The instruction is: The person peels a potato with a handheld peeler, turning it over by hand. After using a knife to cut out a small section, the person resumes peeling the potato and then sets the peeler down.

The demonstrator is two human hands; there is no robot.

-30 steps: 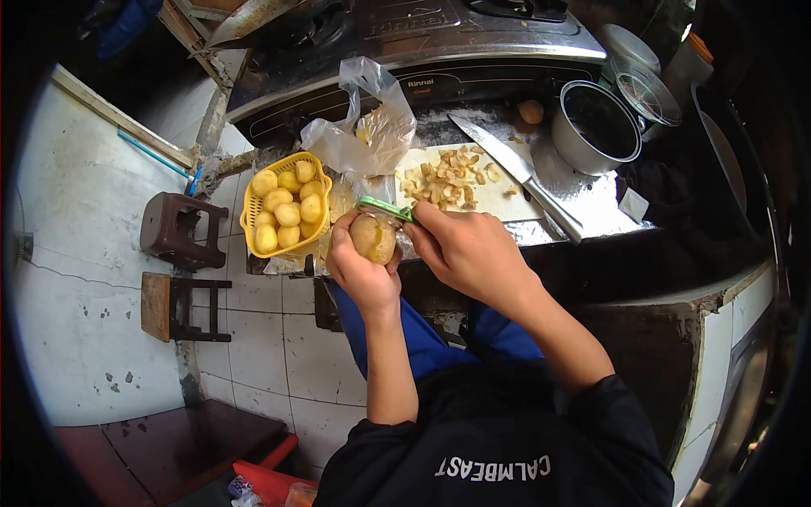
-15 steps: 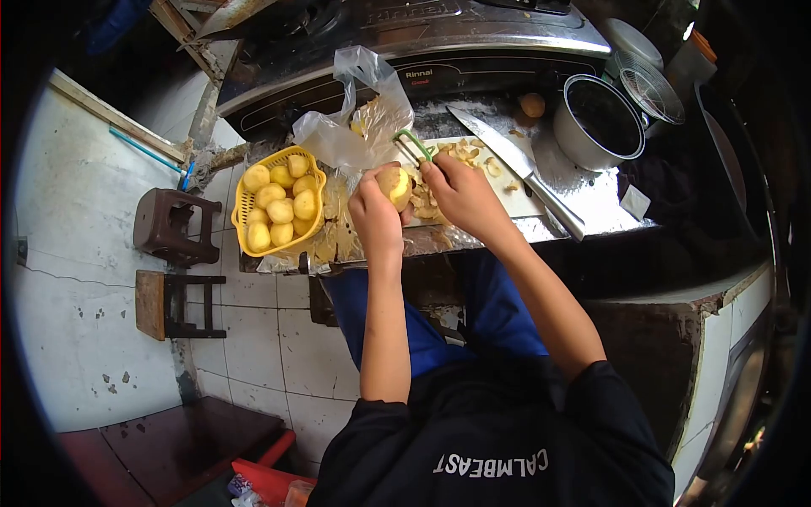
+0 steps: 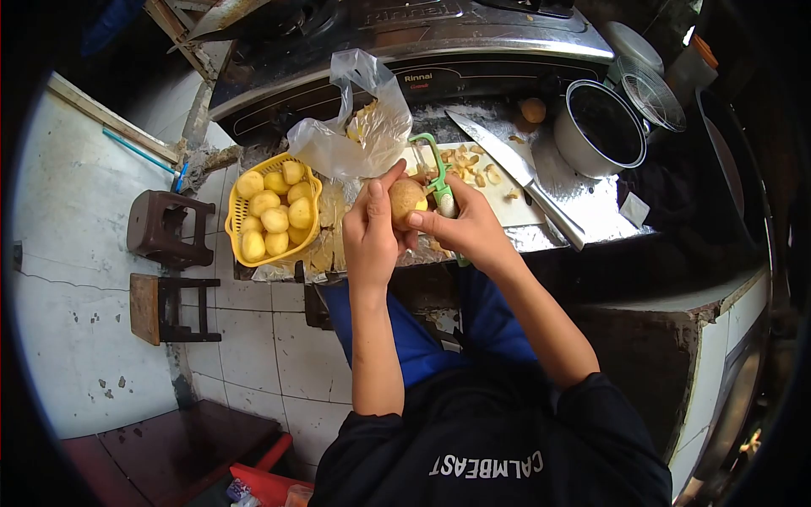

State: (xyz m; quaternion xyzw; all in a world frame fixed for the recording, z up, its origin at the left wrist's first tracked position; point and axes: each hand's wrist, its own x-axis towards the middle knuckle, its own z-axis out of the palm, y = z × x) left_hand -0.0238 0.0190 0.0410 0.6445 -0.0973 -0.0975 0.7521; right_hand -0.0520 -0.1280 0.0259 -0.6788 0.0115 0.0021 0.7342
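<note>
My left hand (image 3: 372, 221) is closed around a partly peeled potato (image 3: 407, 201), brown skin facing up with a small yellow bare patch on its right side. In my right hand (image 3: 475, 224) is a green-handled peeler (image 3: 442, 182); its blade end points up and away, and the thumb rests against the potato. Beyond both hands lies a white cutting board (image 3: 517, 203) with potato peelings (image 3: 463, 159) scattered on it. A yellow basket (image 3: 232, 218) full of peeled potatoes (image 3: 274, 220) stands left of my left hand.
A large knife (image 3: 515, 167) lies across the board's right side. Further right stand a pot (image 3: 583, 152) and a wire strainer (image 3: 650, 91). A clear plastic bag (image 3: 359, 127) sits behind my hands, before the stove (image 3: 473, 72). Two stools (image 3: 165, 228) are on the floor at left.
The potato has been turned so more brown skin faces up. My right hand has come closer to it, and the peeler has swung from pointing left to upright.
</note>
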